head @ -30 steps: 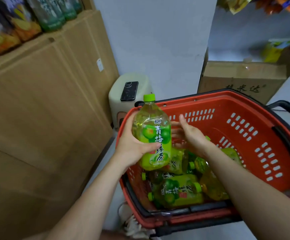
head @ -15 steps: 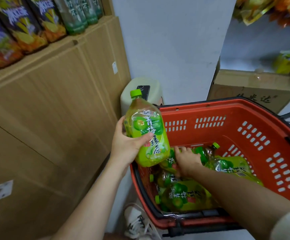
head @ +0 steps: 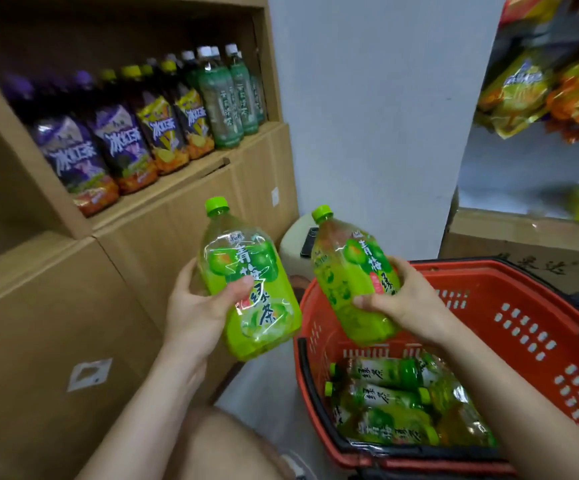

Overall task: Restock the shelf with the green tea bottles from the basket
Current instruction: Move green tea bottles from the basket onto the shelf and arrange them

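Since the earlier frame the right hand (head: pixel 406 306) has come up out of the red basket (head: pixel 523 299) and now grasps a second green tea bottle (head: pixel 345 285) above its left rim. The left hand (head: pixel 196 308) grasps the first green tea bottle (head: pixel 246 285), left of the basket and below the shelf (head: pixel 163 199). More bottles (head: pixel 385 403) lie inside the basket.

Snack bags (head: pixel 523 95) upper right; cardboard box (head: pixel 523 251) below.

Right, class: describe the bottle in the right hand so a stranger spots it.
Find the red basket at lower right. Over its left rim the right hand holds a green tea bottle, cap up. The left hand holds a second bottle outside the basket; the loose bottles lie flat inside.
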The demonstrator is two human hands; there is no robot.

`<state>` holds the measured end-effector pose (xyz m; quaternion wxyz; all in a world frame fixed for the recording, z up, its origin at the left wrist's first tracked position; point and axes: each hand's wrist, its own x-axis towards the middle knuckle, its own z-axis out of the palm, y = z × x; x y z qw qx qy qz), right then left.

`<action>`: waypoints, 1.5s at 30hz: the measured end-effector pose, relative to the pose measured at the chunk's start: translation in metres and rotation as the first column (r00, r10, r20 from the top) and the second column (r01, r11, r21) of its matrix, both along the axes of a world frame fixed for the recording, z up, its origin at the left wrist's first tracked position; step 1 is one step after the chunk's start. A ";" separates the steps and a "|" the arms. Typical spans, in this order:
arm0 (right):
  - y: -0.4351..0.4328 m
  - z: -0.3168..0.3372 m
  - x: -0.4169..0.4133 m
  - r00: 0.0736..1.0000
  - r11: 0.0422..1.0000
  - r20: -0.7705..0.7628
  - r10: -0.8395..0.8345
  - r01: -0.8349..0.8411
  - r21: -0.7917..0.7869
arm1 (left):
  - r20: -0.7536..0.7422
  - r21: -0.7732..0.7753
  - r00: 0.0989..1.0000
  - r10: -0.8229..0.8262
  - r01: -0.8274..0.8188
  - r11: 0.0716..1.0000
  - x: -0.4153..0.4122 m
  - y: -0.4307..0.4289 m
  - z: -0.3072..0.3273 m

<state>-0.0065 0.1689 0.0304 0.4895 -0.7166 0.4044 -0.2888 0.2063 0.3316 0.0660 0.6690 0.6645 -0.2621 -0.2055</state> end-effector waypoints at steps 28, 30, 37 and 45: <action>0.318 0.113 0.372 0.734 0.788 0.325 0.596 -0.458 -0.412 | 0.369 0.012 0.622 0.691 -0.746 0.666 0.223 0.366 0.103; 0.330 0.110 0.380 0.742 0.791 0.331 0.583 -0.424 -0.441 | 0.390 0.039 0.588 0.709 -0.779 0.625 0.230 0.368 0.100; 0.335 0.103 0.372 0.895 0.774 0.047 0.443 -0.355 -0.525 | 0.926 0.008 0.097 0.366 -0.972 0.237 0.201 0.362 0.090; 0.341 0.128 0.372 0.892 0.669 -0.147 0.427 -0.421 -0.612 | 0.899 0.140 0.236 0.370 -0.953 0.267 0.211 0.367 0.095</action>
